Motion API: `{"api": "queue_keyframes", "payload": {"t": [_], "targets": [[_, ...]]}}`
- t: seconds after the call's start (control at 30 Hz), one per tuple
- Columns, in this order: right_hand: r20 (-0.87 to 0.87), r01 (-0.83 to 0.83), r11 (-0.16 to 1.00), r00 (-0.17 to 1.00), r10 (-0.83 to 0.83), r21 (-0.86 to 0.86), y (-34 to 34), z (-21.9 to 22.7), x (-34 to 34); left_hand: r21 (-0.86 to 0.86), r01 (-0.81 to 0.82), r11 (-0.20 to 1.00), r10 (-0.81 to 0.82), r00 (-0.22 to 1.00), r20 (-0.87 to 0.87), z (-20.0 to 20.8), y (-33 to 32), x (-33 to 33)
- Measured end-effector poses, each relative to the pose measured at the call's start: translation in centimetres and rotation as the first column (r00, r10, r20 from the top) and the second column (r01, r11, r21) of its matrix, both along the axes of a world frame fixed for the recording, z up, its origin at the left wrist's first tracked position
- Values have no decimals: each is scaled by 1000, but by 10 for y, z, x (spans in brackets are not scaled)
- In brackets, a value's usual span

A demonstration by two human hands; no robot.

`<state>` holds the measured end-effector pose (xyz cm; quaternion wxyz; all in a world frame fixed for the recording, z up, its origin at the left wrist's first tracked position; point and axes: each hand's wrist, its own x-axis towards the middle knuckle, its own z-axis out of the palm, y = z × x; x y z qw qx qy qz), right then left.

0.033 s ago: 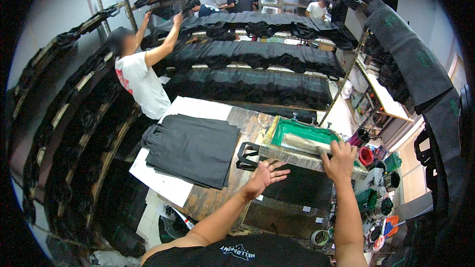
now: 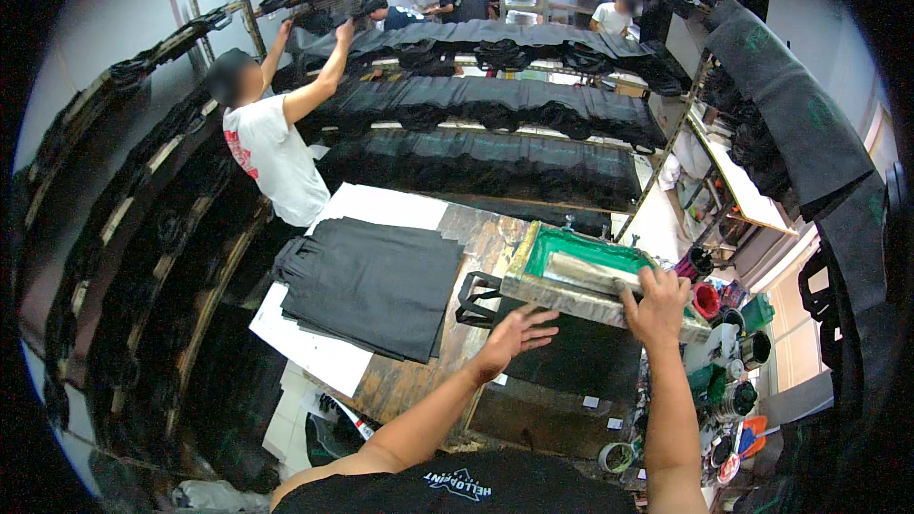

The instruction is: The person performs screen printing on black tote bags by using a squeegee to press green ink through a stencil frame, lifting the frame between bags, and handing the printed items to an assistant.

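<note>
A silk-screen frame (image 2: 600, 302) with green ink on its mesh stands over the right part of the table. Inside it lies a pale squeegee (image 2: 581, 273). My right hand (image 2: 657, 309) is closed over the frame's near edge, its fingers beside the squeegee's right end. My left hand (image 2: 509, 343) is open, fingers spread, holding nothing just in front of the frame's near left corner. Under the frame lies a black fabric bag (image 2: 571, 352), its handle (image 2: 476, 300) sticking out to the left. The frame hides the bag's far part.
A stack of black bags (image 2: 371, 286) lies on white board (image 2: 319, 352) at the table's left. Ink pots (image 2: 705, 300) and tins crowd the right side. Racks draped with black bags (image 2: 486, 105) surround the table. A person in a white shirt (image 2: 276, 152) reaches up at the left rack.
My left hand has shifted very slightly. Otherwise the scene looks the same, with my right hand still on the frame.
</note>
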<state>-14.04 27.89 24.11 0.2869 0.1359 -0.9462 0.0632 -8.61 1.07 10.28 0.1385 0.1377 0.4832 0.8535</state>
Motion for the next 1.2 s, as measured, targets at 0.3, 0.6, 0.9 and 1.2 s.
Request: {"api": "queue_keyframes", "payload": {"t": [0.3,0.6,0.9,1.2], "targets": [[50,22,1000,998,-22,-13,2,18,-14,-878,-107,467,-249,937,-246,-84,39,50],[62,39,999,997,-40,19,4,11,-13,-243,-77,967,49,991,-123,-22,25,-2],[-11,5,1000,1000,-5,5,5,-8,-2,36,6,999,-5,1000,-17,9,12,3],[-23,-6,1000,1000,6,8,3,-8,7,63,-7,998,8,1000,-15,9,8,13]]}}
